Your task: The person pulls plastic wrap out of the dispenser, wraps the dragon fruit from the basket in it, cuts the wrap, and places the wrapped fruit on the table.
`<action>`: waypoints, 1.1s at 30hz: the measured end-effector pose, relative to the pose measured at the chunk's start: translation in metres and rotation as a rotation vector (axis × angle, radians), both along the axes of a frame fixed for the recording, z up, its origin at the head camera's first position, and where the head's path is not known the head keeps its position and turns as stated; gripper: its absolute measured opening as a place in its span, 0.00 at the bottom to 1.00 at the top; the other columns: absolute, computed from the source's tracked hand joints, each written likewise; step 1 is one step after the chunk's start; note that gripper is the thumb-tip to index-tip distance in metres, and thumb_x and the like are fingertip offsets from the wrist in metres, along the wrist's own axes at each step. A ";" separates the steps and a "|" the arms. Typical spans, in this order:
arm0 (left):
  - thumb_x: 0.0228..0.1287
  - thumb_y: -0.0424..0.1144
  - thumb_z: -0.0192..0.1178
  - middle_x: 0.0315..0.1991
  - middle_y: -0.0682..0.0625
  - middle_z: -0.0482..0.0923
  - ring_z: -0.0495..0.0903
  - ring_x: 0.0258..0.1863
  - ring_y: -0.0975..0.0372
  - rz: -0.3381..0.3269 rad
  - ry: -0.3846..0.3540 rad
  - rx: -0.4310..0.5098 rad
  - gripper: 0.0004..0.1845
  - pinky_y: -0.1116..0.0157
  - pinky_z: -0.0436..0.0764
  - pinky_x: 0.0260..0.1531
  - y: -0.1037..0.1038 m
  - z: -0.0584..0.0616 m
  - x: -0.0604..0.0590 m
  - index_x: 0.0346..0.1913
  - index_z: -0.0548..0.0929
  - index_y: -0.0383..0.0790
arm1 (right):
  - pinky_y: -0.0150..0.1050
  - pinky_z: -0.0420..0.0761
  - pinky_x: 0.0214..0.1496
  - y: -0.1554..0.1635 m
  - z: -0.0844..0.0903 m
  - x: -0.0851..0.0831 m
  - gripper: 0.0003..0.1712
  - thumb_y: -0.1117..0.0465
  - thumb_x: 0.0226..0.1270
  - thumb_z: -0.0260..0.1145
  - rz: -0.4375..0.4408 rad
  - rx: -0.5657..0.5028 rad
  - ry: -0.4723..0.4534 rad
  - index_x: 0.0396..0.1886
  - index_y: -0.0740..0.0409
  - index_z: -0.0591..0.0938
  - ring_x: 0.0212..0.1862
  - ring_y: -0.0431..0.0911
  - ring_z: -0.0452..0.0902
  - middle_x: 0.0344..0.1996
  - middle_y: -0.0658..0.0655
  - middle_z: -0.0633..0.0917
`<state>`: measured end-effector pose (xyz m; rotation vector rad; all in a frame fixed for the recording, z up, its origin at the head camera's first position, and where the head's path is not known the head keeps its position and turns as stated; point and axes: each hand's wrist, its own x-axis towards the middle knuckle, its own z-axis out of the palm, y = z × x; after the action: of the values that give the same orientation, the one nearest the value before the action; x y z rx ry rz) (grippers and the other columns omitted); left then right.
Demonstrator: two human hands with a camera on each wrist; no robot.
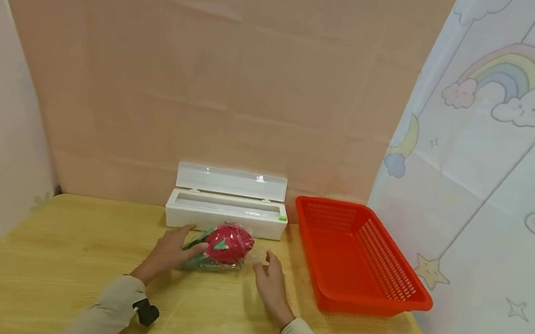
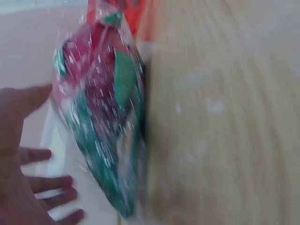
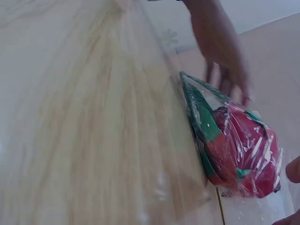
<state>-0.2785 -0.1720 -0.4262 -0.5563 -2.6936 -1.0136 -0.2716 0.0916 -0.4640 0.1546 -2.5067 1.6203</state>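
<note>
A red dragon fruit with green scales, wrapped in clear film, lies on the wooden table in front of a white cling-film dispenser box with its lid up. My left hand is at the fruit's left end, fingers spread, thumb touching the wrap. My right hand rests open just right of the fruit, fingers near loose film. The left wrist view shows the wrapped fruit close beside my open palm. In the right wrist view the wrapped fruit lies with the left hand behind it.
A red slotted plastic basket stands empty at the right of the table, next to the dispenser. A pink backdrop closes the rear, patterned curtains the left and right sides. Bare wooden tabletop stretches toward me and to the left.
</note>
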 end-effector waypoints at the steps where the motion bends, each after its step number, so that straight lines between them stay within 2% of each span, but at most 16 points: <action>1: 0.68 0.60 0.59 0.65 0.31 0.71 0.69 0.64 0.38 0.022 0.021 -0.021 0.41 0.35 0.68 0.59 0.008 -0.006 -0.008 0.70 0.67 0.29 | 0.60 0.77 0.56 -0.002 -0.001 0.000 0.34 0.58 0.77 0.57 0.006 -0.021 -0.007 0.72 0.75 0.60 0.60 0.66 0.73 0.66 0.75 0.68; 3: 0.62 0.62 0.64 0.67 0.33 0.69 0.67 0.66 0.37 0.017 0.063 -0.032 0.47 0.34 0.67 0.60 0.021 -0.017 -0.023 0.72 0.65 0.32 | 0.62 0.73 0.62 -0.006 -0.003 -0.003 0.37 0.55 0.78 0.56 0.027 -0.065 -0.016 0.75 0.72 0.56 0.64 0.67 0.69 0.70 0.74 0.64; 5: 0.56 0.65 0.68 0.69 0.35 0.67 0.67 0.66 0.39 -0.030 0.070 -0.042 0.52 0.37 0.70 0.60 0.031 -0.019 -0.031 0.74 0.63 0.34 | 0.63 0.68 0.65 -0.009 -0.003 -0.005 0.39 0.52 0.79 0.55 0.044 -0.103 -0.025 0.77 0.70 0.54 0.68 0.68 0.66 0.72 0.74 0.61; 6: 0.52 0.62 0.72 0.69 0.35 0.67 0.68 0.66 0.39 -0.026 0.046 -0.041 0.54 0.37 0.71 0.59 0.036 -0.017 -0.032 0.74 0.62 0.35 | 0.63 0.67 0.66 -0.011 -0.003 -0.007 0.40 0.50 0.79 0.55 0.054 -0.121 -0.025 0.77 0.70 0.53 0.69 0.68 0.64 0.73 0.74 0.60; 9: 0.46 0.60 0.77 0.68 0.34 0.67 0.68 0.65 0.39 -0.010 0.030 -0.054 0.59 0.38 0.69 0.61 0.046 -0.019 -0.036 0.76 0.60 0.37 | 0.63 0.66 0.67 -0.017 -0.004 -0.014 0.42 0.48 0.79 0.55 0.066 -0.146 -0.003 0.77 0.69 0.53 0.70 0.69 0.62 0.73 0.73 0.59; 14: 0.44 0.56 0.80 0.63 0.33 0.68 0.69 0.61 0.40 0.017 0.052 -0.065 0.60 0.39 0.68 0.61 0.051 -0.028 -0.039 0.77 0.58 0.38 | 0.60 0.72 0.64 -0.021 -0.008 -0.025 0.39 0.45 0.79 0.54 0.020 -0.174 0.032 0.76 0.67 0.58 0.66 0.67 0.69 0.72 0.73 0.63; 17: 0.44 0.53 0.81 0.63 0.34 0.67 0.68 0.61 0.41 0.010 0.034 -0.013 0.59 0.39 0.71 0.58 0.054 -0.031 -0.039 0.76 0.59 0.39 | 0.53 0.79 0.58 -0.021 -0.009 -0.033 0.34 0.46 0.80 0.52 -0.035 -0.177 0.073 0.72 0.66 0.67 0.58 0.61 0.77 0.64 0.70 0.74; 19: 0.43 0.51 0.82 0.63 0.34 0.67 0.68 0.60 0.41 -0.001 0.021 0.021 0.58 0.38 0.73 0.56 0.056 -0.032 -0.040 0.76 0.60 0.40 | 0.45 0.81 0.48 -0.022 -0.009 -0.037 0.27 0.48 0.81 0.52 -0.095 -0.168 0.091 0.61 0.66 0.78 0.48 0.54 0.81 0.50 0.65 0.83; 21: 0.43 0.51 0.82 0.63 0.34 0.66 0.68 0.61 0.41 -0.008 0.010 0.035 0.58 0.38 0.74 0.56 0.056 -0.033 -0.040 0.76 0.60 0.40 | 0.39 0.77 0.38 -0.023 -0.009 -0.041 0.23 0.51 0.81 0.52 -0.164 -0.183 0.080 0.47 0.65 0.84 0.37 0.48 0.77 0.35 0.58 0.83; 23: 0.44 0.51 0.81 0.64 0.35 0.65 0.68 0.62 0.42 -0.016 -0.002 0.036 0.58 0.39 0.74 0.56 0.056 -0.035 -0.042 0.76 0.59 0.42 | 0.36 0.71 0.33 -0.023 -0.009 -0.045 0.21 0.54 0.80 0.53 -0.228 -0.219 0.053 0.37 0.64 0.86 0.31 0.44 0.71 0.25 0.54 0.79; 24: 0.45 0.51 0.81 0.65 0.36 0.65 0.67 0.62 0.42 -0.017 -0.007 0.033 0.57 0.39 0.74 0.57 0.056 -0.035 -0.042 0.76 0.59 0.43 | 0.35 0.70 0.32 -0.023 -0.008 -0.047 0.21 0.55 0.79 0.54 -0.244 -0.245 0.030 0.33 0.65 0.85 0.30 0.43 0.70 0.23 0.52 0.77; 27: 0.46 0.51 0.81 0.65 0.36 0.64 0.67 0.63 0.43 -0.017 -0.005 0.035 0.56 0.39 0.74 0.57 0.056 -0.036 -0.042 0.76 0.59 0.43 | 0.34 0.74 0.31 -0.023 -0.008 -0.053 0.17 0.58 0.75 0.57 -0.242 -0.318 -0.018 0.35 0.66 0.87 0.29 0.40 0.73 0.25 0.51 0.81; 29: 0.46 0.50 0.81 0.65 0.36 0.64 0.66 0.63 0.43 -0.015 -0.008 0.040 0.56 0.39 0.74 0.57 0.055 -0.036 -0.041 0.76 0.59 0.43 | 0.34 0.77 0.31 -0.023 -0.008 -0.057 0.15 0.60 0.73 0.58 -0.211 -0.363 -0.051 0.36 0.65 0.87 0.29 0.40 0.75 0.27 0.51 0.83; 33: 0.46 0.50 0.81 0.65 0.36 0.64 0.66 0.62 0.44 -0.014 -0.015 0.055 0.56 0.39 0.74 0.57 0.054 -0.035 -0.040 0.76 0.60 0.43 | 0.34 0.77 0.27 -0.022 -0.005 -0.064 0.12 0.61 0.69 0.58 -0.145 -0.412 -0.127 0.28 0.62 0.82 0.24 0.40 0.74 0.23 0.50 0.80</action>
<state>-0.3187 -0.1182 -0.4612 -0.5598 -2.6697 -1.0961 -0.3353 0.0701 -0.4686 -0.1792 -2.1436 2.0905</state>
